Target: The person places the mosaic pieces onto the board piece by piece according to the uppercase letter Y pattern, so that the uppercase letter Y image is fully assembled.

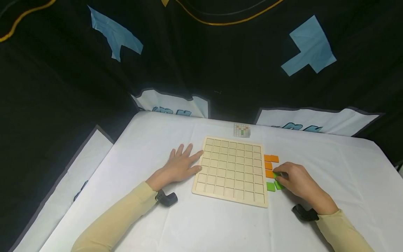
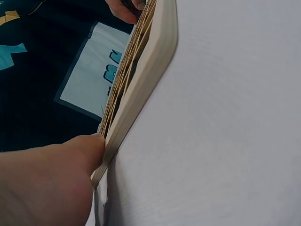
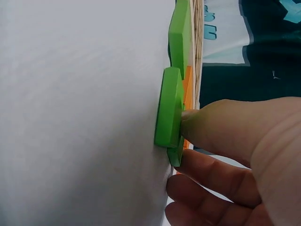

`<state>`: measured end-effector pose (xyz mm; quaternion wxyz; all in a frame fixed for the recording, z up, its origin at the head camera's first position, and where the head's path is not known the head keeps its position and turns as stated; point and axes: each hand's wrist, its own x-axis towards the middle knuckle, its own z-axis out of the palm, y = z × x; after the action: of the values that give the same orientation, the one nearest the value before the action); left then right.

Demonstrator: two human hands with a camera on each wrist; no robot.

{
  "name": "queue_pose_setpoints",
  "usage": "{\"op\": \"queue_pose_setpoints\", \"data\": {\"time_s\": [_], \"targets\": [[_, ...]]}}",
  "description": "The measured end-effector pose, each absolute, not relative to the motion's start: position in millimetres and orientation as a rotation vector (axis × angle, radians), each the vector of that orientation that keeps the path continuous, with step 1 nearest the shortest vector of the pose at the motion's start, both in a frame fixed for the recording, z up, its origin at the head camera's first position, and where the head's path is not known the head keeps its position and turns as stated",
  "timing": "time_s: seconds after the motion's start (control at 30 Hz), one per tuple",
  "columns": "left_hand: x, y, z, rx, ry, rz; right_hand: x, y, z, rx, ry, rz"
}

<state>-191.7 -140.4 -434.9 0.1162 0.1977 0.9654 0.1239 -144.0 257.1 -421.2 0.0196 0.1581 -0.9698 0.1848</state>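
A light wooden board (image 1: 233, 168) with a grid of square recesses lies on the white table. My left hand (image 1: 179, 168) rests at its left edge, fingers spread, index finger and thumb on the rim; the left wrist view shows the thumb (image 2: 91, 146) against the board's side. To the right of the board, my right hand (image 1: 294, 178) pinches a green tile (image 3: 175, 157) between thumb and index finger, low over the table. Another green tile (image 3: 168, 110) lies just under the thumb, and a further green tile (image 1: 270, 187) lies beside the board.
Several orange tiles (image 1: 268, 166) lie along the board's right edge, above the green ones. A small card (image 1: 241, 130) printed with a coloured grid lies behind the board. Black cloth (image 1: 220, 70) with blue patches hangs behind the white table (image 1: 220, 224).
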Motion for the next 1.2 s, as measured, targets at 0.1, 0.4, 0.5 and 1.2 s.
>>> {"op": "queue_pose_setpoints", "data": {"time_s": [0.1, 0.4, 0.5, 1.2], "targets": [[-191.1, -140.0, -434.7, 0.58, 2.828, 0.37, -143.7, 257.3, -421.6, 0.488, -3.009, 0.569], [-192.4, -140.2, -433.0, 0.585, 2.834, 0.402, -144.3, 256.6, -420.7, 0.513, -2.99, 0.565], [-192.6, -140.1, -432.7, 0.593, 2.838, 0.411, -144.9, 256.2, -419.6, 0.51, -2.99, 0.564], [-190.2, -141.5, -434.5, 0.616, 2.845, 0.425, -145.1, 253.4, -419.5, 0.543, -3.007, 0.533]]}}
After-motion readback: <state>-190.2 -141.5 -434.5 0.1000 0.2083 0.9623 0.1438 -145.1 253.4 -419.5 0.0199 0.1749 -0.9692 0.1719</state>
